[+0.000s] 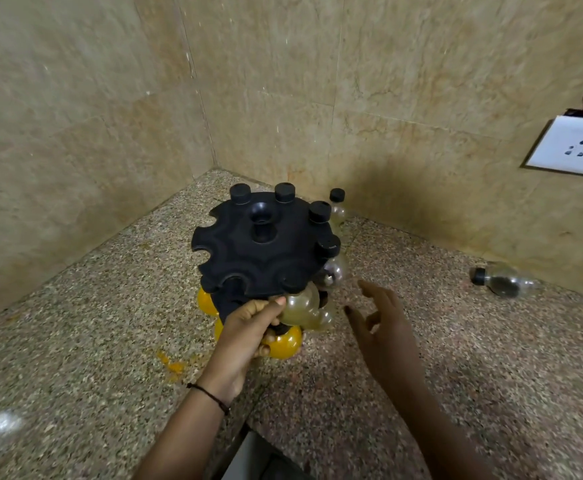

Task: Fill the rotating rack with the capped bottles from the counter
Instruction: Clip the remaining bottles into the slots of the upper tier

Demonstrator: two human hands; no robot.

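Note:
The black rotating rack point(262, 252) stands in the counter corner with several black-capped bottles hanging in its notches along the back and right rim; notches on the left rim are bare. Yellow-filled bottles point(285, 342) show in the lower tier. My left hand point(248, 329) grips a clear bottle point(302, 306) at the rack's near edge, under the top disc. My right hand point(383, 322) hovers open just to the right, holding nothing. One capped bottle point(501, 280) lies on its side on the counter far right. Another bottle point(337, 204) stands behind the rack.
The speckled granite counter point(92, 334) meets tiled walls at the corner behind the rack. A yellow powder spill point(172, 363) lies left of my left wrist. A white wall socket point(574, 147) is on the right wall. A dark opening point(259, 459) sits at the counter's near edge.

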